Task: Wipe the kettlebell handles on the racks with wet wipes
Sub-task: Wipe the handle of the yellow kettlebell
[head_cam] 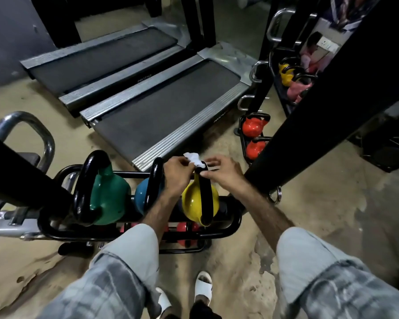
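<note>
Wet wipe: a white wet wipe [195, 160] is draped over the top of the black handle [205, 194] of the yellow kettlebell [197, 203], between the two hands.
Left hand: the left hand [176, 172] is curled, and one end of the wipe is pinched at its fingertips.
Right hand: the right hand [224, 172] is curled too; the other end is pinched against the handle top.
Yellow kettlebell: it is seated on the top tier of the black rack [230, 229], directly below both hands.
Neighbours: a blue kettlebell [144, 194] is set just left of the left hand, and a green kettlebell [108, 196] further left.
Step judged: the wipe is probably being pulled across the top bar of the handle.
Risk, coverage: only the top bar may get cleaned, since the handle's side legs are not wrapped.
Risk, wipe: it could be torn or pulled free if the ends are tugged unevenly.
Risk, knuckles: the left hand could be knocked against the blue kettlebell's handle, which stands close beside it.
</note>
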`<state>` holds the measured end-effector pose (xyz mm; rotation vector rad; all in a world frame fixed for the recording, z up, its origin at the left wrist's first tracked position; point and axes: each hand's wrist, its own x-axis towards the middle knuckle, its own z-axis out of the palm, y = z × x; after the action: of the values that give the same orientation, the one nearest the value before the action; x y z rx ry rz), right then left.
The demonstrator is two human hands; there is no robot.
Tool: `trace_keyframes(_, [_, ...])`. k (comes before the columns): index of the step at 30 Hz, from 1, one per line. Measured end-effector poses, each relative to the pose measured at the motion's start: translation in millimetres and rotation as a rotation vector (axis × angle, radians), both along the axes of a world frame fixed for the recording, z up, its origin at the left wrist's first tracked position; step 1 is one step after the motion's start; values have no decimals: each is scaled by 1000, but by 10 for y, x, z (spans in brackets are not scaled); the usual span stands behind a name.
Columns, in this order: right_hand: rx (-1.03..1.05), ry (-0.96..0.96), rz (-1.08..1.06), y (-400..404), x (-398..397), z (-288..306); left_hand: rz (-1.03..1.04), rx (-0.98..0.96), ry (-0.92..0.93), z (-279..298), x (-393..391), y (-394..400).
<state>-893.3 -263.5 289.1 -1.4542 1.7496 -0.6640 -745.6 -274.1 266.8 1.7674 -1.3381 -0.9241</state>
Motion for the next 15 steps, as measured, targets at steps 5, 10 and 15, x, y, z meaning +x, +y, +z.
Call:
trace_keyframes(5, [13, -19, -28, 108, 12, -42, -57, -28, 137, -46, -10, 39])
trace_keyframes(10, [81, 71, 108, 126, -62, 77, -29, 55, 167, 10, -70, 219])
trace_keyframes(15, [59, 93, 116, 149, -33, 137, 178, 278, 358, -14, -142, 148])
